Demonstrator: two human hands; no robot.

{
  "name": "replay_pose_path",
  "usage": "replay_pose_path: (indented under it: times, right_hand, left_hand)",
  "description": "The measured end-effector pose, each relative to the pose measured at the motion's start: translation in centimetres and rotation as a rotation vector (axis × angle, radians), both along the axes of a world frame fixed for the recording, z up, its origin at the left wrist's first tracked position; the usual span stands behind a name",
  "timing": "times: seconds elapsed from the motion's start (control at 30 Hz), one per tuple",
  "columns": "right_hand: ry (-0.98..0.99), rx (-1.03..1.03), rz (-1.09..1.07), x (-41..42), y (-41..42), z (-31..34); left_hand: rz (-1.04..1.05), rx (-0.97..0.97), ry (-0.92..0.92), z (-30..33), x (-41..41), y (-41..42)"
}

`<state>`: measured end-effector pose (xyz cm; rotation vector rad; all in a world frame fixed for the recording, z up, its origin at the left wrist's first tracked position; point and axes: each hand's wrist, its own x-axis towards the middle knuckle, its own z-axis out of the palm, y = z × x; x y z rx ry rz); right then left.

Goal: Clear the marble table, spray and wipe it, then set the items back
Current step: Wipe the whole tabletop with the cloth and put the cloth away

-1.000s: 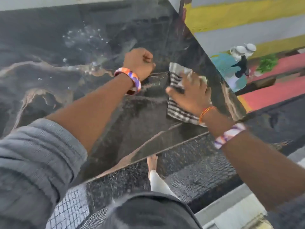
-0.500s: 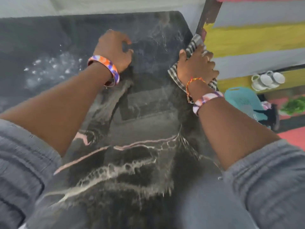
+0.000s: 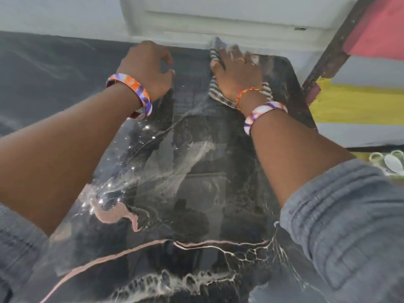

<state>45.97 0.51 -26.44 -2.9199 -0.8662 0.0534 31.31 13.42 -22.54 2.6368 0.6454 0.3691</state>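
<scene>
While the right hand (image 3: 237, 73) is pressed flat with its fingers spread, a striped cloth (image 3: 220, 96) is pinned beneath it against the far edge of the marble table (image 3: 196, 193), close to the far right corner. Parts of the cloth are seen past the fingertips, beside the thumb and below the heel of the palm; the fingertips are blurred. A ring is worn on one finger, an orange thread (image 3: 247, 94) is tied round the wrist, and a pale patterned bangle (image 3: 263, 112) is worn just behind it. The left hand (image 3: 146, 68) is held in a loose curl just beside the right one, near the same far edge, with nothing gripped in it; whether it rests on the stone cannot be told. An orange and purple bangle (image 3: 133, 92) is worn on that wrist. Grey sleeves (image 3: 341, 226) are pushed up both forearms. Between the arms the dark stone is marked by pale veins, a pink streak and glistening wet droplets (image 3: 122, 184). A white wall panel (image 3: 218, 16) is met by the table's far edge. To the right, a surface banded in red, grey and yellow (image 3: 360, 101) is seen, with white cups (image 3: 391, 160) partly visible behind the right sleeve
</scene>
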Motion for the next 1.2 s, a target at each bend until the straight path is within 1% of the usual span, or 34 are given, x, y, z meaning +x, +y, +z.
replay_pose_path:
  times: [0.1, 0.2, 0.3, 0.43, 0.53, 0.6, 0.67, 0.7, 0.77, 0.83, 0.9, 0.97, 1.0, 1.13, 1.17, 1.2]
  right_hand:
    - [0.013, 0.034, 0.177, -4.0, 4.3, 0.1]
    - [0.044, 0.059, 0.272, -7.7, 7.0, 0.1]
    - [0.031, 0.076, 0.351, -10.6, 8.3, 0.1]
    - [0.038, 0.094, 0.397, -14.9, 9.6, 0.1]
    - [0.027, 0.118, 0.425, -20.1, 11.9, 0.5]
    - [0.029, 0.183, 0.427, -24.6, 13.8, 0.8]
    - [0.075, 0.292, 0.393, -29.1, 15.7, 1.1]
    - [0.126, 0.350, 0.374, -31.1, 16.6, 1.1]
    - [0.320, 0.510, 0.332, -34.2, 17.9, 1.8]
    - [0.606, 0.797, 0.232, -34.5, 18.3, 2.7]
    - [0.855, 1.128, 0.042, -33.4, 16.5, 4.0]
    - [1.100, 1.348, -0.080, -31.5, 13.8, 5.1]
    - [1.173, 1.411, -0.112, -30.6, 11.9, 5.8]
    - [1.315, 1.603, -0.220, -26.9, 4.2, 8.3]
    - [1.317, 1.644, -0.240, -26.1, 1.6, 8.9]
    - [1.301, 1.625, -0.248, -25.5, -0.7, 9.2]
  left_hand:
    - [0.056, 0.027, -0.015, 0.4, -2.7, 2.0]
    - [0.108, 0.017, -0.004, 0.4, -6.0, 4.1]
    - [0.130, 0.001, 0.001, 0.4, -9.5, 6.2]
    - [0.128, 0.001, 0.022, 0.8, -14.0, 8.9]
    - [0.113, 0.016, 0.040, 0.8, -17.6, 11.4]
    - [0.109, 0.026, 0.051, 0.7, -20.3, 13.1]
    - [0.126, 0.033, 0.033, 1.1, -22.8, 14.5]
    - [0.135, 0.036, 0.015, 1.7, -23.9, 15.2]
    - [0.139, 0.043, -0.011, 3.3, -25.7, 16.1]
    - [0.134, 0.054, -0.050, 4.8, -26.0, 16.4]
    - [0.098, 0.087, -0.088, 6.0, -25.9, 15.8]
    - [0.046, 0.107, -0.123, 6.5, -25.1, 14.9]
    - [0.010, 0.094, -0.129, 6.5, -24.8, 14.1]
    - [-0.092, -0.023, -0.088, 5.0, -23.2, 11.1]
    - [-0.117, -0.054, -0.074, 4.7, -22.7, 10.0]
    - [-0.143, -0.079, -0.060, 4.5, -22.2, 8.9]
